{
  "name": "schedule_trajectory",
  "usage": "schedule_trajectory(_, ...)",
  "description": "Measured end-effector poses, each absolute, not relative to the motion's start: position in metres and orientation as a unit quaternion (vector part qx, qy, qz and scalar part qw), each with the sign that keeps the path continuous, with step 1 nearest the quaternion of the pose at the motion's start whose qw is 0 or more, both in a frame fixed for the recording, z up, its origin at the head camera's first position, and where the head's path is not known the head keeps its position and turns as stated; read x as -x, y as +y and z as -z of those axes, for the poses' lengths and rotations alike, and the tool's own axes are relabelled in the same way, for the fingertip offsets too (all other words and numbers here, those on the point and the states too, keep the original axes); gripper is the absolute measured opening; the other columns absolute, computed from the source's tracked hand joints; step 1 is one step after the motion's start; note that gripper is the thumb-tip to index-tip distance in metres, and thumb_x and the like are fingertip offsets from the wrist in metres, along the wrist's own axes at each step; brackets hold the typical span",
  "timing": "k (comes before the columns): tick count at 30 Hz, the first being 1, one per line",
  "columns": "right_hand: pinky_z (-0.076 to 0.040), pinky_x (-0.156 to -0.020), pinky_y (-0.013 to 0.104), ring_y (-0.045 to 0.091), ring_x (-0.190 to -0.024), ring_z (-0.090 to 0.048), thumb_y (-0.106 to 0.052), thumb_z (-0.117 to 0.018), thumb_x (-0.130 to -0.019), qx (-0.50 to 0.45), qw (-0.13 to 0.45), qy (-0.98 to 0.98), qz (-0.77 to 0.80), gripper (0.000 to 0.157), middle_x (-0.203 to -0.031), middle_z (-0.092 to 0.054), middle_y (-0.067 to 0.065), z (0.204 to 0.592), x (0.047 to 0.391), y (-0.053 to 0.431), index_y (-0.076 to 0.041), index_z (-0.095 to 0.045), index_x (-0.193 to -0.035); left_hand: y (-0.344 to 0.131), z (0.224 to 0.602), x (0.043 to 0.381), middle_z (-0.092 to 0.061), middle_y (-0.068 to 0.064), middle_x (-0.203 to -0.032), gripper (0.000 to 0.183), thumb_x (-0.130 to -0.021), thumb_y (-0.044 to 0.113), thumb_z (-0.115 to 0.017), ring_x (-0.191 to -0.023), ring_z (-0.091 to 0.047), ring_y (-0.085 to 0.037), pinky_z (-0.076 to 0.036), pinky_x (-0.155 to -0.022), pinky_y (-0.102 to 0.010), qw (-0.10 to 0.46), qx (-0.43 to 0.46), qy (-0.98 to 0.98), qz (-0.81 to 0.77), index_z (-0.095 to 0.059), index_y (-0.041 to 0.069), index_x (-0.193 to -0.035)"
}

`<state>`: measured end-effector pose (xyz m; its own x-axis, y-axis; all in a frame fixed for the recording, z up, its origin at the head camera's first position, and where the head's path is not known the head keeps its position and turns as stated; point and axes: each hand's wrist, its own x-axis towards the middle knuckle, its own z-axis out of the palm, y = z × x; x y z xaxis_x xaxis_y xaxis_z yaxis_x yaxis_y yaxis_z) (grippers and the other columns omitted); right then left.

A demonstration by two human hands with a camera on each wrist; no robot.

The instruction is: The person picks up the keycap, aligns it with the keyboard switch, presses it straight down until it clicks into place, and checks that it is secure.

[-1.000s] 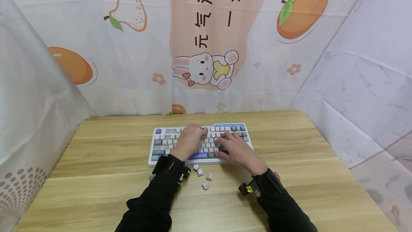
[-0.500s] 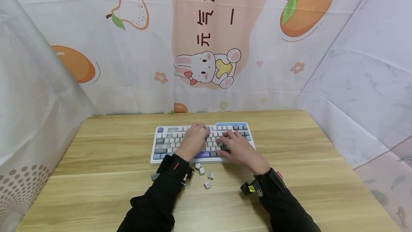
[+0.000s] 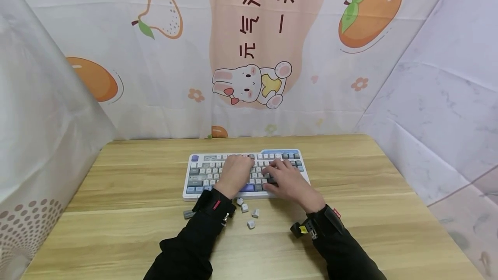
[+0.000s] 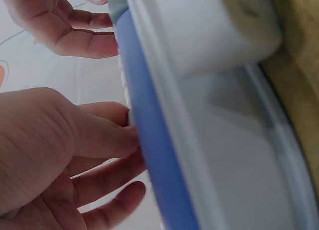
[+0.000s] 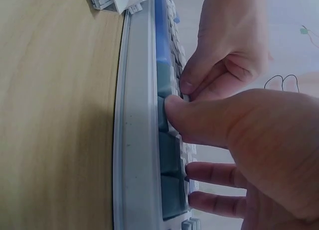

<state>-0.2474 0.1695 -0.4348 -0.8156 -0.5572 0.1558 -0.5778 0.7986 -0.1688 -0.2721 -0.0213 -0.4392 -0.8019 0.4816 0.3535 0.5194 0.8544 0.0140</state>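
A white-framed keyboard [image 3: 253,181] with grey, white, blue and purple keys lies on the wooden table. My left hand [image 3: 234,172] is over its middle. In the left wrist view, thumb and forefinger of that hand [image 4: 55,150] pinch a small pale keycap [image 4: 130,118] at key level, mostly covered by the fingers. Whether the keycap is seated cannot be seen. My right hand [image 3: 289,181] rests on the keyboard's right part, its fingers spread. In the right wrist view its thumb touches the front row, near dark green-grey keys [image 5: 169,153].
In front of the keyboard lie several loose white keycaps [image 3: 250,224]. A longer dark grey keycap [image 3: 188,214] is by my left sleeve. The tabletop [image 3: 116,228] extends to both sides, and a printed cloth [image 3: 163,77] hangs behind it.
My left hand has turned slightly and come a little nearer over the same keys. Its sleeve uncovers the long grey keycap. My right hand stays where it was.
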Motion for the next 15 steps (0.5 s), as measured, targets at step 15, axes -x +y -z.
schedule_trajectory(15,-0.047,-0.079,0.053,0.032,-0.107,-0.049,-0.038,-0.066,-0.086,-0.303,0.057,-0.945,-0.106,0.034,-0.117,-0.054,0.009,0.4370,0.2471,0.1706,-0.016,-0.065,-0.113,-0.0282,0.4447,0.2744,-0.066,-0.001,-0.077,0.022,-0.088,-0.001,-0.057,-0.074,-0.060,-0.020,-0.045,-0.067,-0.030,0.170,0.248,-0.931,0.209,-0.073,0.012,-0.084)
